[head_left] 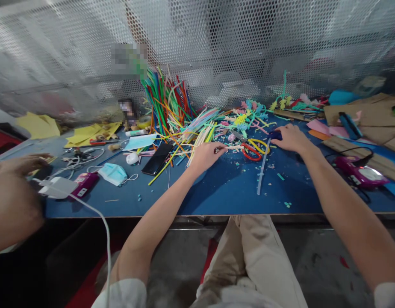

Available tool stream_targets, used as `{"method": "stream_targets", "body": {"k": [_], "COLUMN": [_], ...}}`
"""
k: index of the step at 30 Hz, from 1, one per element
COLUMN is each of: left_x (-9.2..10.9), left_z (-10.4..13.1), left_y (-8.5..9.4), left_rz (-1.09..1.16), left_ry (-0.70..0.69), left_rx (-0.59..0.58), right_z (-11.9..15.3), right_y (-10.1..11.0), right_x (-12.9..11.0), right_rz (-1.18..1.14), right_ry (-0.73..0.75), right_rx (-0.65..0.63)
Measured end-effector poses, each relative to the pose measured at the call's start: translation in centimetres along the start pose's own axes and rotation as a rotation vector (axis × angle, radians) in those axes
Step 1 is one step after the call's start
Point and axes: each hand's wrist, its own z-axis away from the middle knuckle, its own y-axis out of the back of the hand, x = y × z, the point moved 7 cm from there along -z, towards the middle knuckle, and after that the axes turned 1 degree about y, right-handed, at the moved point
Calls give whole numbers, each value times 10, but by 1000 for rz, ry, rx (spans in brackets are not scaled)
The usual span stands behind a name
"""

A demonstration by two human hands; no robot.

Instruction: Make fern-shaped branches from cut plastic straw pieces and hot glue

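Bare hands at work over a blue table point(216, 196). The left hand point(209, 155), at the centre of the frame, is closed in a fingertip pinch on a pale stem point(235, 148); the stem reaches right towards the red loop of the scissors point(249, 141). The right hand point(291, 137), right of centre, is curled round a dark blue object point(275, 135), partly hidden by the fingers. A clear strip point(262, 173) slants down from beside it.

Good handling, as judged here: pinch the stem lightly near its end, so that the soft pile is not crushed; keep its tip free of the scissors' loops; steady the blue object while the strip lies clear of both wrists.

Pose: both forearms enter from below and converge, palms turned down, wrists low above the table. Behind the left hand stands a bundle point(165, 102) of coloured stems; another person's hand point(22, 164) appears at the left edge.
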Motion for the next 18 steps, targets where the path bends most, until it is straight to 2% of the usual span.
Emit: {"method": "stream_targets", "body": {"k": [4, 9, 15, 18], "left_x": [-3, -5, 1, 8], "left_z": [0, -1, 0, 1], "left_y": [-1, 0, 3, 5], "left_rz": [-4, 5, -12, 76], "left_ry": [-11, -8, 45, 32], "left_rx": [13, 29, -13, -81], "right_z": [0, 0, -4, -9], "right_y": [-1, -4, -11, -16], "right_x": [0, 13, 26, 32], "right_rz": [14, 8, -127, -157], "right_ry": [-50, -166, -139, -144], "right_rx": [13, 59, 120, 105]}}
